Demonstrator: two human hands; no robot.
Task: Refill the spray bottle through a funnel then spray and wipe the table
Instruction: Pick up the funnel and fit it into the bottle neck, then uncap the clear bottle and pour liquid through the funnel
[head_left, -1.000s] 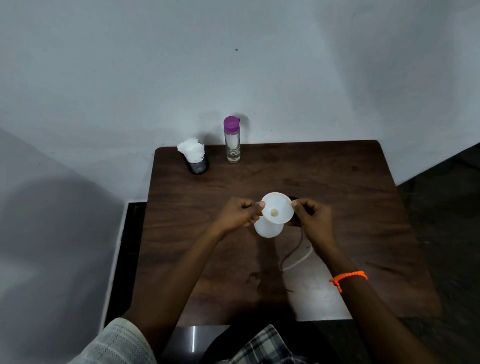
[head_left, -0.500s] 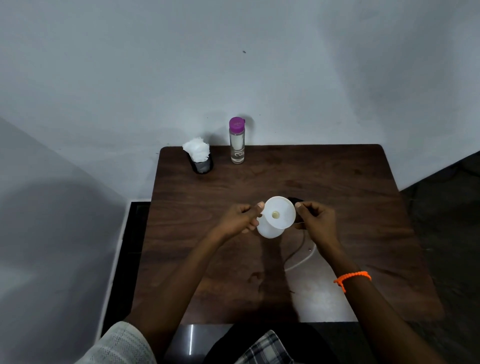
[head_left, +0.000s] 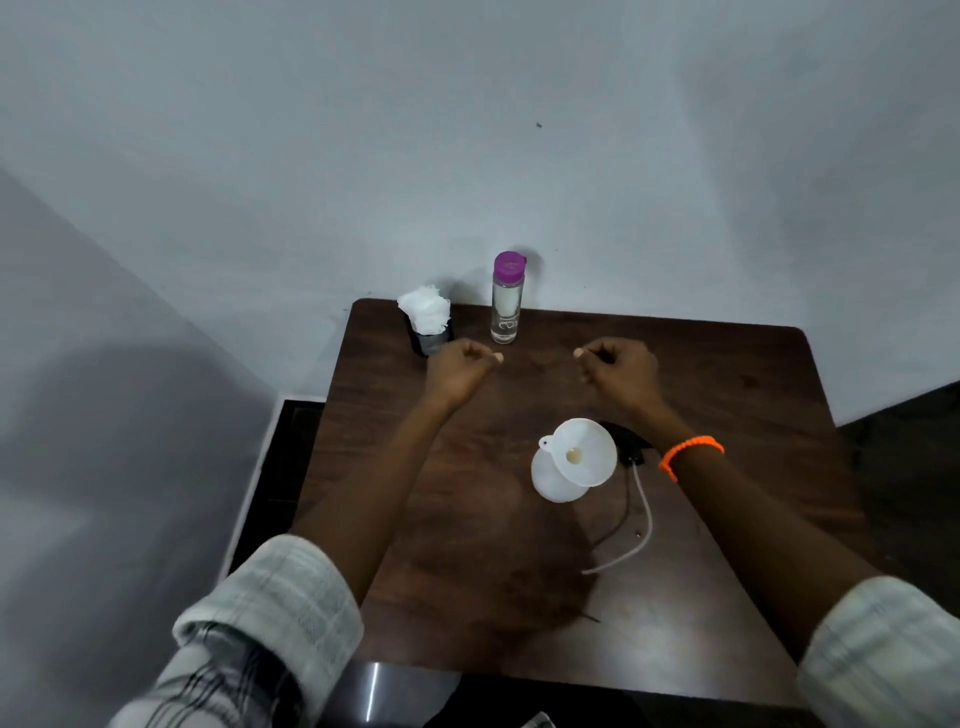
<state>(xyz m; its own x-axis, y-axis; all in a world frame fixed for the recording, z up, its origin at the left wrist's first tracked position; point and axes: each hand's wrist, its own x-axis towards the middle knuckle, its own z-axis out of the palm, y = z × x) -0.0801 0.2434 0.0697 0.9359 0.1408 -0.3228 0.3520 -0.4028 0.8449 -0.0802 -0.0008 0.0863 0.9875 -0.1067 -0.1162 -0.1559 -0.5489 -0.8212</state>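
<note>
Both forearms are extended forward and seen from above, with pale checked sleeves rolled up near the elbows. The left hand (head_left: 460, 366) is held knuckles-up, its fingers curled into a loose fist with the thumb tip pointing toward the other hand; nothing is seen gripped in it. The right hand (head_left: 621, 370) is held in a mirrored pose, fingers curled, nothing gripped. The two fists are set apart. An orange beaded band (head_left: 688, 453) is worn on the right wrist.

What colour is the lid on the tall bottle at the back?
The lid is purple, on the clear bottle; the head view shows it.
</note>
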